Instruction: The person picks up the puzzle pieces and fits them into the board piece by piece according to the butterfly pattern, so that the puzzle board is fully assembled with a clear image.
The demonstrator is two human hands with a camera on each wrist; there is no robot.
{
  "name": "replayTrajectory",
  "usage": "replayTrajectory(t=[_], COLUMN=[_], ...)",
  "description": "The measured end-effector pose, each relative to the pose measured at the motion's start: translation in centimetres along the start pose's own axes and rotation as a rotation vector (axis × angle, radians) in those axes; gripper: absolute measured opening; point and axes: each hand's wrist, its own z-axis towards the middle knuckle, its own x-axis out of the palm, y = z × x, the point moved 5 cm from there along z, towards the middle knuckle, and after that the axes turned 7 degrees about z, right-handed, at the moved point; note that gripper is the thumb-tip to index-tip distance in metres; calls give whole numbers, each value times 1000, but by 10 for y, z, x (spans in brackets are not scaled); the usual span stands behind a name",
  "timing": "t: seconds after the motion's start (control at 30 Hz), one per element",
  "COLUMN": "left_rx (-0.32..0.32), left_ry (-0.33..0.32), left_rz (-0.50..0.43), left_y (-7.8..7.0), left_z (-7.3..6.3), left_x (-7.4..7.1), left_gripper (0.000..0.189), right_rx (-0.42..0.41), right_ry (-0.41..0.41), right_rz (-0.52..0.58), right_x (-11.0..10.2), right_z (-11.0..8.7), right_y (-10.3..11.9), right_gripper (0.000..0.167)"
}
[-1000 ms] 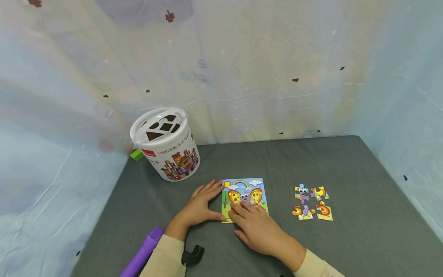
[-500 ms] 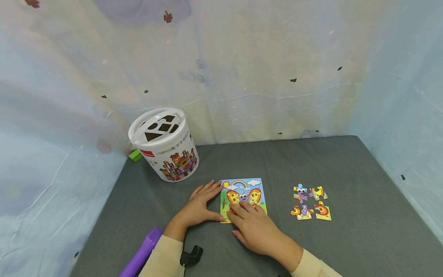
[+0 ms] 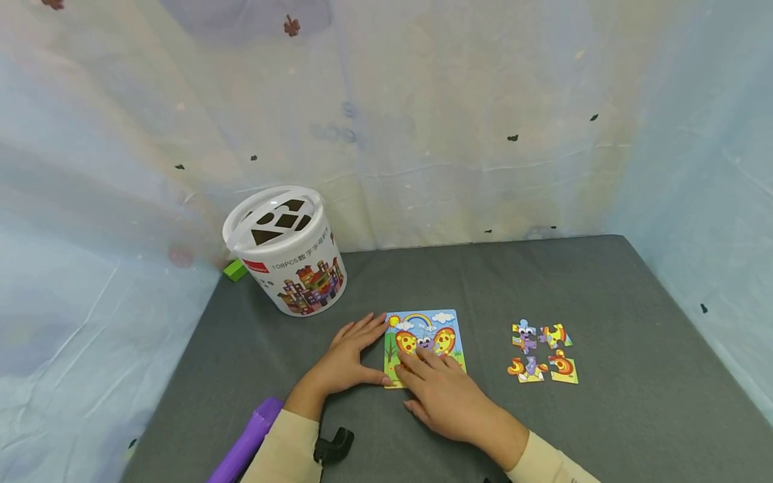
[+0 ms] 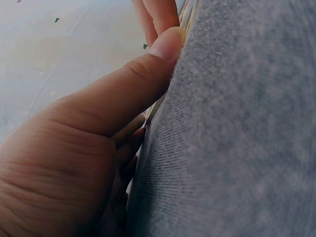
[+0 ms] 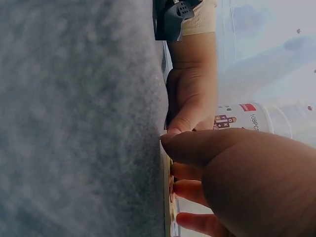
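Altogether, two hands (image 3: 349, 359) (image 3: 449, 397) touch one butterfly board (image 3: 425, 337) near four pieces (image 3: 525, 341) (image 3: 557, 336) (image 3: 531, 372) (image 3: 564, 371).

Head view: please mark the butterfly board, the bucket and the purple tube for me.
Butterfly board (image 3: 425, 341): head view, on the butterfly's face.
Bucket (image 3: 296, 258): head view, on the printed side below the lid.
Purple tube (image 3: 245, 443): head view, midway along its visible length.

From here I see a table (image 3: 634, 429) under dark grey cloth. A square butterfly picture board (image 3: 423, 330) lies flat near its middle, four jigsaw pieces (image 3: 525, 341) to the right, a white lidded bucket (image 3: 296, 265) far left beside a green block (image 3: 235, 270), and a purple tube (image 3: 244, 444) nearer.
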Motion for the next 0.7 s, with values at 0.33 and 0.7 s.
replayTrajectory(t=[0.33, 0.7], left_rx=[0, -2], left_ry=[4, 7], left_rz=[-1, -9], left_y=[0, -1], left_z=[1, 1], left_x=[0, -1], left_gripper=[110, 110], right_rx=[27, 29], right_ry=[20, 35], right_rz=[76, 101], right_x=[2, 4], right_z=[1, 3], right_y=[-4, -9], right_gripper=[60, 66])
